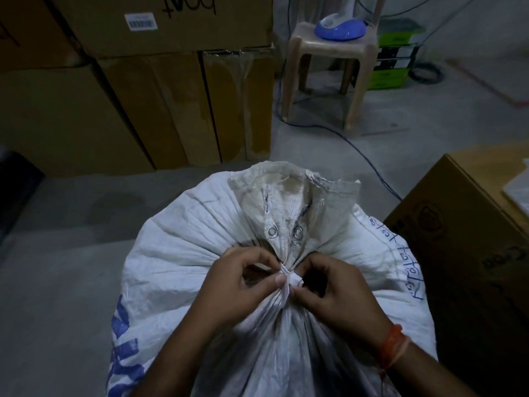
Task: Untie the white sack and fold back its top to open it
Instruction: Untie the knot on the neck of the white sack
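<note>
White sack (177, 253) stands on the grey floor (57, 282), lower centre of the head view, full and rounded, neck gathered tight. Above the gather the loose top (292, 190) fans up and away from the camera; two metal eyelets (272, 232) sit side by side just above the cinch. Blue print runs down the sack's left flank, blue handwriting along its right shoulder. White tie (289, 277) is still knotted around the neck. Left hand (237, 287): fingers curled, thumb and forefinger pinched closed on a strand of the tie at the knot's left side. Right hand (335, 293): fingers bent inward, fingertips pressed on the knot from the right; whether it actually grips the tie cannot be told. Orange band (393, 343) on the right wrist. Stacked cardboard boxes (143, 96) behind the sack at left; one more cardboard box (458, 239) just beside it at right. Plastic stool (329, 73) farther back, a blue-and-white object (340, 28) on its seat. Blue cable (366, 156) trails across the floor from the stool toward the right-hand box.
</note>
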`<state>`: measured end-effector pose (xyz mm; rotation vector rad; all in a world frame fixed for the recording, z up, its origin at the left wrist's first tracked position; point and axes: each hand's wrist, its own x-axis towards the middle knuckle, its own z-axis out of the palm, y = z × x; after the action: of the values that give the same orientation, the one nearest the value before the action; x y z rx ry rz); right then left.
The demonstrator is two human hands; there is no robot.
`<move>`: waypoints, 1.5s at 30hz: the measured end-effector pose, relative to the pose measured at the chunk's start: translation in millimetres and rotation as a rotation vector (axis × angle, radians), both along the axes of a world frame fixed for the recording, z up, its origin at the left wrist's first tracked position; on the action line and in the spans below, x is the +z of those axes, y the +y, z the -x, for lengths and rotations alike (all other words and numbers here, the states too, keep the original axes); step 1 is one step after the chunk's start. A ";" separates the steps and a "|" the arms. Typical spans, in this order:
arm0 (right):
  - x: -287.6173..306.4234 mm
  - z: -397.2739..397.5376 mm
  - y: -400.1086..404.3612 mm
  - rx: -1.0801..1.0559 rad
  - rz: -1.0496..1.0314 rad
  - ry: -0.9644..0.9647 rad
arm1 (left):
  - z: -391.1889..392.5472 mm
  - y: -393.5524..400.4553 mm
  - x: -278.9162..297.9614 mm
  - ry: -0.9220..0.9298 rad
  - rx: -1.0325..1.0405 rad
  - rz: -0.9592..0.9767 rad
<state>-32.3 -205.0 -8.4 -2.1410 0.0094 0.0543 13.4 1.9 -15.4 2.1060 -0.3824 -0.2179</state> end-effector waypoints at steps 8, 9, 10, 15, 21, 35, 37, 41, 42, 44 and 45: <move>0.1 4.9 3.7 0.028 0.019 -0.089 | -4.5 2.1 3.8 0.169 -0.044 0.048; -0.7 4.7 3.6 0.030 0.022 -0.090 | -4.1 1.6 3.0 0.179 -0.050 0.054; -1.2 4.1 3.3 0.031 0.021 -0.089 | -4.2 1.1 2.4 0.183 -0.049 0.055; -3.3 0.4 1.0 0.061 0.049 -0.070 | -1.8 0.4 2.9 0.158 -0.046 -0.004; -0.7 -2.7 -1.4 0.118 0.098 -0.093 | 0.5 0.6 5.8 0.170 -0.062 -0.037; -8.9 9.7 8.8 0.044 0.026 -0.213 | 3.0 -3.1 4.9 0.134 -0.083 -0.108; -10.4 8.4 7.3 0.034 -0.016 -0.200 | 2.8 -4.1 7.1 0.125 -0.090 -0.122; -13.2 4.4 1.3 0.041 -0.071 -0.220 | 2.3 -4.9 8.1 0.133 -0.073 -0.075; -14.3 3.7 0.2 0.039 -0.077 -0.227 | 2.7 -5.3 7.6 0.137 -0.066 -0.056; -16.5 2.1 -1.0 0.034 -0.100 -0.220 | 3.5 -6.1 6.1 0.145 -0.048 -0.024; -17.3 1.5 -1.3 0.035 -0.116 -0.212 | 3.8 -6.3 5.4 0.145 -0.041 -0.018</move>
<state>-33.8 -206.4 -25.7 -2.0215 -0.1516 -0.1482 9.6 -4.4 -9.9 2.0862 -0.3381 -0.3968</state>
